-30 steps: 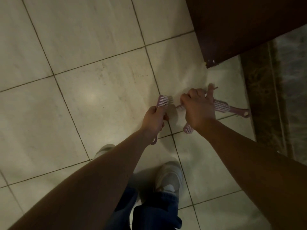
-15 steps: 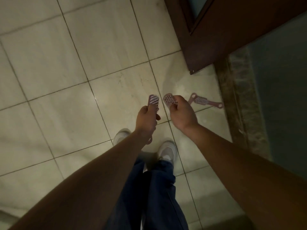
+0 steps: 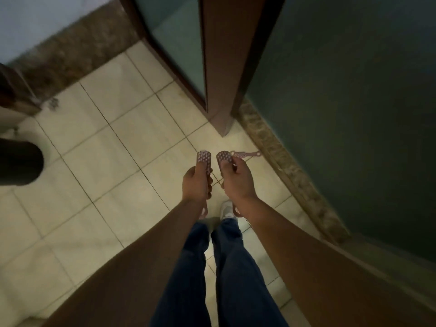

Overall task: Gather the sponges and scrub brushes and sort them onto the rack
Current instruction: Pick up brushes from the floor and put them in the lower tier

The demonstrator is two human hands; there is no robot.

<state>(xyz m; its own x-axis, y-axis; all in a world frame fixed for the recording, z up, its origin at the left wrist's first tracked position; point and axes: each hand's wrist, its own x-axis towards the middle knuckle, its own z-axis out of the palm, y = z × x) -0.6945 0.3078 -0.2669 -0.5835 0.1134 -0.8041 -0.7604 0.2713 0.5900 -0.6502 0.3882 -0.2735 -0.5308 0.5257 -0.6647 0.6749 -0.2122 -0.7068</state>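
My left hand (image 3: 197,184) grips a pink scrub brush (image 3: 204,160) by its handle, the studded head pointing away from me. My right hand (image 3: 237,181) grips a second pink scrub brush (image 3: 224,157) the same way, beside the first. Both brushes are held above the tiled floor, with their handle loops showing below my wrists. A third pink brush (image 3: 246,154) lies flat on the floor just beyond my right hand, near the stone threshold. No rack or sponge is in view.
A brown wooden door (image 3: 226,67) with a glass panel stands open ahead. A speckled stone threshold (image 3: 287,171) runs along the right, with a dark room behind it. A dark round object (image 3: 18,164) sits at the left edge. My legs and shoes stand below on the pale tiled floor (image 3: 106,166).
I have stood up from the floor, lifting a brush in each hand. The view rose and swung, so more of the door and floor shows. The third brush stayed on the floor.
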